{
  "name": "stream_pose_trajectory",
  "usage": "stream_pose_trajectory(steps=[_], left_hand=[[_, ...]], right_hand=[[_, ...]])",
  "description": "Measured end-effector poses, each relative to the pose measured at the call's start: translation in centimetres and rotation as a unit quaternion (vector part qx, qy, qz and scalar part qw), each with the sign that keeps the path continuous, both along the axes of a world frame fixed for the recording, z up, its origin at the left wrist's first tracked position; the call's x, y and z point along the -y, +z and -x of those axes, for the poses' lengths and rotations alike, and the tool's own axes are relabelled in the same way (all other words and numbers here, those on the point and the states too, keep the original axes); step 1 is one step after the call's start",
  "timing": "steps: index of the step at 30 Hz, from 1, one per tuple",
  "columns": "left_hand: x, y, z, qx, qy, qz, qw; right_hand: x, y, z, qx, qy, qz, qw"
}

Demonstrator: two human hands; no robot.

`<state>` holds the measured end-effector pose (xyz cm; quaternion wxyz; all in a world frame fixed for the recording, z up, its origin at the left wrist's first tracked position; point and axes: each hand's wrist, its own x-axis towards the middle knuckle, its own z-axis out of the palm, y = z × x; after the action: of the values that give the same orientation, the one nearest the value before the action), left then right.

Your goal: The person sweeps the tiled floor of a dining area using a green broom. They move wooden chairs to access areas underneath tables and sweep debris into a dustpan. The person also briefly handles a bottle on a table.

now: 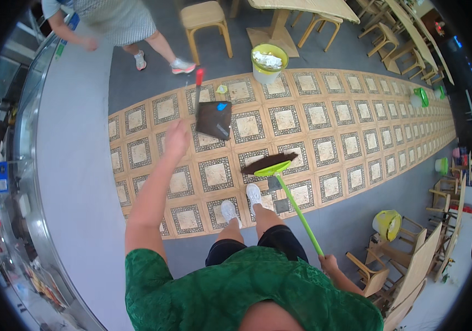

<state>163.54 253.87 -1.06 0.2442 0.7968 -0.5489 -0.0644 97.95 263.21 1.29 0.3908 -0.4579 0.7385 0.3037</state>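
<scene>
My right hand (328,262) is closed round the green handle of a broom (302,218). The broom's dark bristles rest on the tiled floor ahead of my white shoes. My left arm reaches forward, and my left hand (177,139) is beside a dustpan (213,124), apart from its handle as far as I can see. This hand is blurred and its fingers are mostly hidden. The dustpan is dark with a blue piece in it, and its red-ended handle points away from me. A small pale yellowish scrap (221,89) lies on the tiles just beyond.
A yellow-rimmed bucket (259,75) with white waste stands ahead, near a wooden stool (202,15) and a table (307,5). Another person (117,25) stands at the far left, by a long grey counter (73,127). Wooden chairs (376,276) and another bucket (382,223) are at right.
</scene>
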Motion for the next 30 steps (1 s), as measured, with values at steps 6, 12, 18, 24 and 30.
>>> stream_pose_trajectory(steps=[6,12,18,24,30], left_hand=[[17.9,-1.3,-0.4,0.397,-0.208,-0.063,0.892],[24.0,-4.4,-3.8,0.449,-0.100,-0.426,0.779],[20.0,-5.7,-7.2,0.245,-0.009,-0.605,0.757],[4.2,-5.4,-10.4,-0.002,0.026,-0.594,0.804],[-17.7,-3.8,-5.1,-0.374,0.243,-0.544,0.711]], right_hand=[[-2.0,-1.6,1.3,-0.038,0.031,0.008,0.999],[-2.0,-1.8,1.7,-0.034,0.028,-0.017,0.999],[-1.5,-2.0,2.0,-0.021,0.015,-0.023,0.999],[-0.9,-1.7,2.6,-0.015,0.050,-0.019,0.998],[-0.6,-2.1,3.6,0.003,0.072,0.007,0.997]])
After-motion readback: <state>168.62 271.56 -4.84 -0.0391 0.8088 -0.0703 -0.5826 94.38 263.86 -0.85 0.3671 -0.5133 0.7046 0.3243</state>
